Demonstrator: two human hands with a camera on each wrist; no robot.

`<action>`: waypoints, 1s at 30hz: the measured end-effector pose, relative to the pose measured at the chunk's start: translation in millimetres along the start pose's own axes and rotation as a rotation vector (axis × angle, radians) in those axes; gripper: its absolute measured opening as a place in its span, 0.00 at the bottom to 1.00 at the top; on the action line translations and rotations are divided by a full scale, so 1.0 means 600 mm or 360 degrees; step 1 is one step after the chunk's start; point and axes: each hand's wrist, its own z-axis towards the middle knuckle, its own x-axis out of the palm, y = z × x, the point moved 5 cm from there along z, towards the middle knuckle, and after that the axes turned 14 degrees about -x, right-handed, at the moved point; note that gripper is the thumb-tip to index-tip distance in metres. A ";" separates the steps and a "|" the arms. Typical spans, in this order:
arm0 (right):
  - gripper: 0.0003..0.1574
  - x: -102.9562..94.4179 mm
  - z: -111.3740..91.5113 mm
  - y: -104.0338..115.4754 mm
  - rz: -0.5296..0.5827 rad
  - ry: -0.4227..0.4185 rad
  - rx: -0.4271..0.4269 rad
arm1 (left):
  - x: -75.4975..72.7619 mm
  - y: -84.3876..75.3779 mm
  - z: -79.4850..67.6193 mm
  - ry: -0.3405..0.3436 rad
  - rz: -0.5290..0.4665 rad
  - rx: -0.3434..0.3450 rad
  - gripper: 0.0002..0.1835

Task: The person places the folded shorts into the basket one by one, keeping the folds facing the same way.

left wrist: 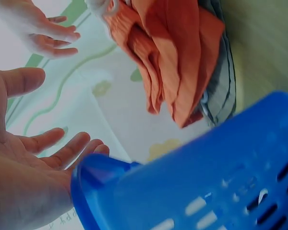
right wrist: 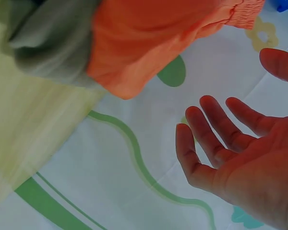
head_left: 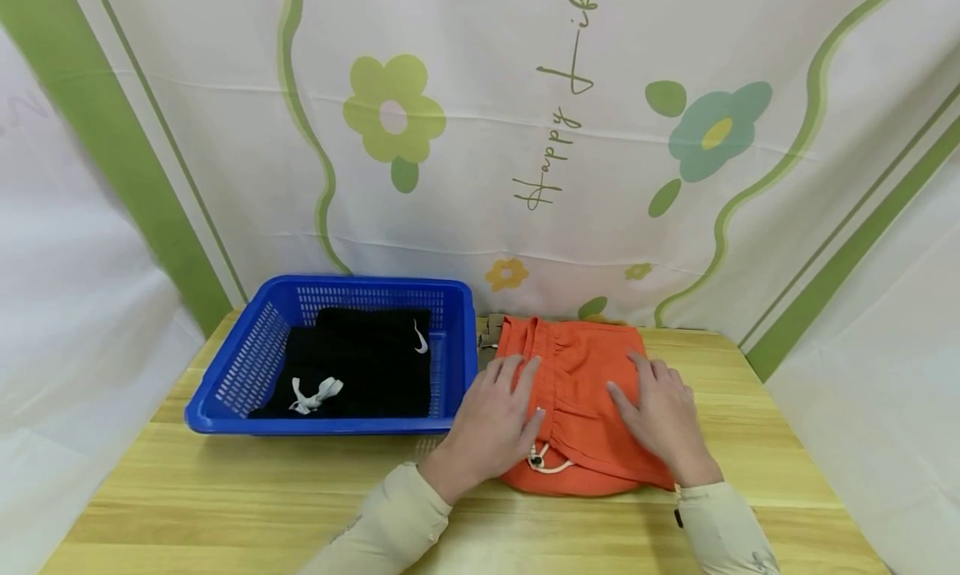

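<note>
Left hand (head_left: 491, 417): lower middle of the head view, fingers loose and a bit spread, got hold of nothing. Its wrist view shows a gap between it and the fabric.
Right hand (head_left: 663, 412): lower right, same deal, fingers relaxed and slightly bent, nothing in them, clear of the fabric in its own wrist view.
Orange shorts (head_left: 596, 383): right below both hands, lower right of centre, look folded to me.
Drawcord (head_left: 557, 468): white, looping out near the bottom edge of the shorts. Imo a finger could snag it and pull the fold apart.
Greyish cloth (right wrist: 53, 52): pokes out from under the shorts, upper left of the right wrist view, can't tell what it is. Grabbing only the top layer could make the two slip apart or bunch up.
Blue basket (head_left: 330, 427): left of the shorts, its lower right corner near the left hand. A careless swing that way could bump it.
Black clothing (head_left: 360, 362): in the basket, white bow (head_left: 315, 394) showing lower left. A knock might rumple it.
Table (head_left: 757, 492): wood-look, under everything.
</note>
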 end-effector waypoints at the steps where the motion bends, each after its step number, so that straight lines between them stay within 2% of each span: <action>1: 0.38 0.001 -0.001 -0.003 0.0004 0.0016 0.0015 | 0.003 -0.002 -0.001 -0.0005 -0.0010 0.0009 0.34; 7: 0.40 0.007 -0.009 -0.021 0.0011 0.0122 0.0107 | 0.021 -0.014 -0.006 0.0024 -0.0108 0.0023 0.35; 12: 0.42 0.014 -0.017 -0.035 0.0016 0.0202 0.0178 | 0.034 -0.019 -0.009 0.0133 -0.0230 -0.0042 0.37; 17: 0.44 0.023 -0.024 -0.050 0.0030 0.0309 0.0261 | 0.048 -0.018 -0.012 0.0156 -0.0247 -0.0096 0.38; 23: 0.46 0.034 -0.032 -0.064 0.0071 0.0409 0.0325 | 0.068 -0.005 -0.012 0.0111 -0.0299 -0.0212 0.37; 30: 0.46 0.045 -0.040 -0.073 0.0122 0.0453 0.0354 | 0.097 0.017 -0.012 0.0217 -0.0515 -0.0420 0.39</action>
